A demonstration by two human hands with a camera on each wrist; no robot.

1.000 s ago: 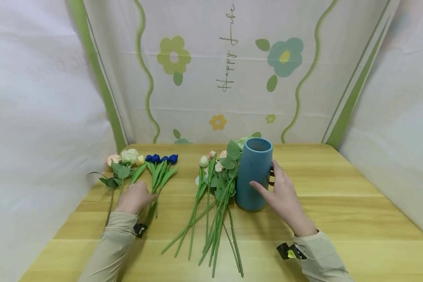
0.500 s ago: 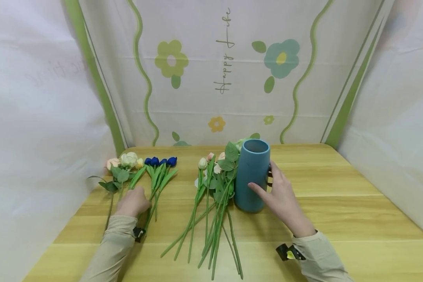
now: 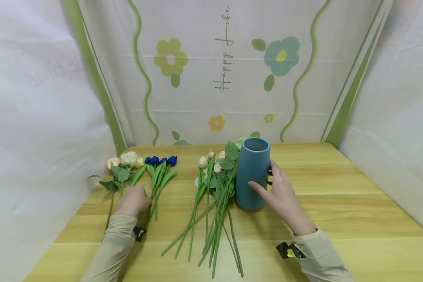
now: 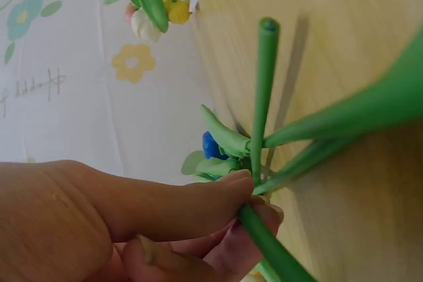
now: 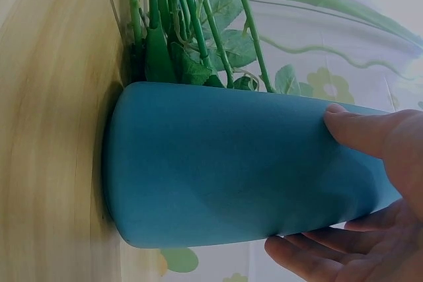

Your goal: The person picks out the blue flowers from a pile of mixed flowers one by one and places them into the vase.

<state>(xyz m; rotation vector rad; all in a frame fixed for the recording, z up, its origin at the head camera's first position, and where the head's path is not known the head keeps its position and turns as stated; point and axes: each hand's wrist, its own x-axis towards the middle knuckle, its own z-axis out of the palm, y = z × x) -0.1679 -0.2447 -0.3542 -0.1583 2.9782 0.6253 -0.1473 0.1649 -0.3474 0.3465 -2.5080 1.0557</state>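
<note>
In the left wrist view my left hand (image 4: 158, 216) pinches a green flower stem (image 4: 271, 246) between thumb and forefinger, and other stems cross right at the fingertips. A bunch of blue tulips (image 3: 162, 160) lies on the table just beyond that hand. My right hand (image 3: 283, 197) holds a tall blue vase (image 3: 252, 176) upright on the table. Its thumb (image 5: 360, 130) presses one side and the fingers curve along the other. Left of the vase lies a long-stemmed bunch of white and pink flowers (image 3: 216, 167) with green leaves, partly behind it.
Peach, white and yellow flowers (image 3: 128, 158) lie at the table's left side, beyond the left hand. The wooden table (image 3: 338, 211) is enclosed by white printed cloth (image 3: 197, 90) at the back and sides.
My left hand's thumb has drawn in from its outstretched pose to a pinch at the stems. My right hand and the vase stay in place; the head view has shifted slightly.
</note>
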